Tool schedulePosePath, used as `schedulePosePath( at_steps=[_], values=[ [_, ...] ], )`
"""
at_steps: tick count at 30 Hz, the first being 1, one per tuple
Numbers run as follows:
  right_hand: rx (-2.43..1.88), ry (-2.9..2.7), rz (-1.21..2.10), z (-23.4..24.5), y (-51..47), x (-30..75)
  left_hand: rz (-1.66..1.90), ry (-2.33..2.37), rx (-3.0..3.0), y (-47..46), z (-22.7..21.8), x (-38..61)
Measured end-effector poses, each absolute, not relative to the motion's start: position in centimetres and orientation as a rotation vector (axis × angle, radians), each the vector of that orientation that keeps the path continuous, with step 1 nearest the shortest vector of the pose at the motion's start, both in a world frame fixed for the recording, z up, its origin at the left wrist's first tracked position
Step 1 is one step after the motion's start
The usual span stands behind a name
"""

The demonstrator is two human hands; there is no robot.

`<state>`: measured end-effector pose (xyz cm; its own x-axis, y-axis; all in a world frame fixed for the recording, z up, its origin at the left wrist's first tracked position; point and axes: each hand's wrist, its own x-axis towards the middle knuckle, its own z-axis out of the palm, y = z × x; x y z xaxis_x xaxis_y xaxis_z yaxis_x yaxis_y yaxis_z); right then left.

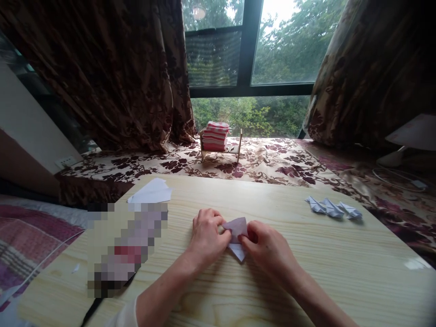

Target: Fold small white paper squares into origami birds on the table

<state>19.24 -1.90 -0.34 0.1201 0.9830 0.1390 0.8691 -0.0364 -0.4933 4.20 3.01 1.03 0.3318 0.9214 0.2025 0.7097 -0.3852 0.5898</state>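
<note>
Between my two hands is a partly folded piece of white paper point(237, 229), low over the middle of the wooden table. My left hand point(208, 230) grips its left side, the thumb pressed on the paper and the fingers curled. On the right edge, my right hand point(264, 239) pinches the paper between thumb and bent fingers. One flap stands up at the top and a pointed part sticks out below toward me. Several folded paper pieces point(334, 209) lie in a row at the table's right. White paper sheets point(151, 190) rest at its far left.
The pale wooden table point(204, 295) bears a blurred-out object point(127, 252) with a black strap on its left. Behind it, a small wooden rack point(238, 147) holds folded red-and-white cloths point(216, 136) on a floral-covered sill. A lamp point(410, 134) stands at right.
</note>
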Motion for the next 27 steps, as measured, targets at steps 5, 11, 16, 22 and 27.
schedulePosePath(
  at_steps=[5, 11, 16, 22, 27],
  values=[
    [-1.915, -1.794, 0.293, -0.4, -1.9, 19.2, 0.761, 1.425, 2.148, 3.0, 1.1, 4.2],
    [-1.940, -1.802, 0.247, -0.6, -1.9, 19.2, 0.821, 1.378, 2.236, 2.5, 0.2, 4.7],
    [-1.929, -1.830, 0.252, -0.7, -1.8, 19.3, 0.878, 1.330, 2.329, 2.2, -0.1, 4.6],
    [-1.906, -1.792, 0.378, -0.5, -1.8, 19.4, 0.869, 1.307, 2.388, 2.0, -0.2, 4.5],
    [-1.912, -1.822, 0.352, -0.5, -1.8, 19.4, 0.843, 1.318, 2.362, 2.0, -0.2, 4.4]
  ],
)
